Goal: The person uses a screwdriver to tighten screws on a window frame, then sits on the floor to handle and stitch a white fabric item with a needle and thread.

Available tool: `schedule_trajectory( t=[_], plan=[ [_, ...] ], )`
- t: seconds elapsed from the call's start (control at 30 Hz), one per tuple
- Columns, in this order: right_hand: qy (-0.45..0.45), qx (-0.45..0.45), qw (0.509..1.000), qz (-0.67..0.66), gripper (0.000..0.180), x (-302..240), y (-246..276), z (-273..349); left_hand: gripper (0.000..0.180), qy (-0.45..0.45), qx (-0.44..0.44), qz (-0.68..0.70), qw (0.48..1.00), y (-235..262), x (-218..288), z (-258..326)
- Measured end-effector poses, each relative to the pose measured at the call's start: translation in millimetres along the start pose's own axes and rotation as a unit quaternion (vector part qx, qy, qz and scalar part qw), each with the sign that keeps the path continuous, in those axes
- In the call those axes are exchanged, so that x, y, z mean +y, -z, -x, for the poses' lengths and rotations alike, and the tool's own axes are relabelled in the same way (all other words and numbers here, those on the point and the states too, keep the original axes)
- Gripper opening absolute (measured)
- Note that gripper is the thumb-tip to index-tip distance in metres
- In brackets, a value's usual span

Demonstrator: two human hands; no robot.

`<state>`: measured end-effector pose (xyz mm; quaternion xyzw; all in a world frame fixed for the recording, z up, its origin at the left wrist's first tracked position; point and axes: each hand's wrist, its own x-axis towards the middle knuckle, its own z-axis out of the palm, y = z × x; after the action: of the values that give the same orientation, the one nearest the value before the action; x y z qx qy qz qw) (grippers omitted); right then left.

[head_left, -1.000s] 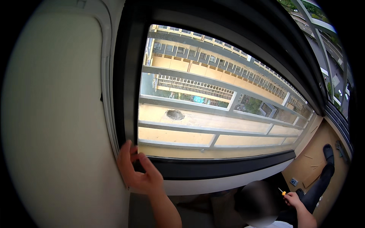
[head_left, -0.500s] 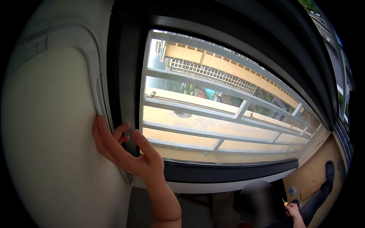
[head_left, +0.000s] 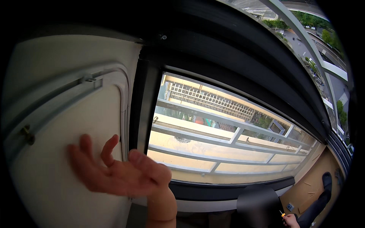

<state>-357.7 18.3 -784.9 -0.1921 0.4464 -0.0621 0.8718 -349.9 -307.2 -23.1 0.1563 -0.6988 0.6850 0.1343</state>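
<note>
My left hand [head_left: 121,173] hangs in front of the pale wall [head_left: 72,114], somewhat blurred. Its fingers are apart and half curled, and nothing is in them. A grey-white cable trunking [head_left: 124,95] runs up the wall beside the window frame and bends away to the left; it is the thing nearest my hand. On its left stretch a small bracket [head_left: 89,78] and a brass-coloured fitting [head_left: 27,135] show. My right hand is out of sight.
Right of the wall stands a dark window frame [head_left: 178,190], with pale metal bars [head_left: 197,133] outside. Below at right, another person's hand [head_left: 291,220] holds a screwdriver [head_left: 283,214] with a yellow handle. That person's leg [head_left: 317,201] lies across brown sheeting [head_left: 304,178], near a small blue box [head_left: 290,207].
My left hand has come off the trunking and dropped lower, its fingers now apart from it. The view has shifted, showing more of the trunking's left stretch. The other person still holds the screwdriver.
</note>
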Motion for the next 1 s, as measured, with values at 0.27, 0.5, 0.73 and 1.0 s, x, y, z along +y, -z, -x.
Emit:
schedule_trajectory(
  t=[0.27,0.5,0.73,1.0],
  plan=[
    [-0.018,0.005,0.999,-0.028,0.029,-28.5,-9.5,29.4,0.047,0.012,0.015,0.031,0.999,3.8,19.4,-64.2],
    [-0.001,0.012,0.997,-0.071,0.028,-19.0,-10.7,24.4,0.045,-0.028,0.056,0.070,0.996,-21.2,20.6,-61.6],
    [-0.020,0.013,0.999,-0.035,0.027,-17.1,-11.9,20.3,0.029,0.077,0.098,0.306,0.944,-0.9,-2.0,-23.7],
    [0.019,0.012,0.999,-0.036,0.028,15.3,-11.5,-11.3,0.035,0.469,0.017,0.731,0.496,-15.4,20.9,-46.9]
  ],
)
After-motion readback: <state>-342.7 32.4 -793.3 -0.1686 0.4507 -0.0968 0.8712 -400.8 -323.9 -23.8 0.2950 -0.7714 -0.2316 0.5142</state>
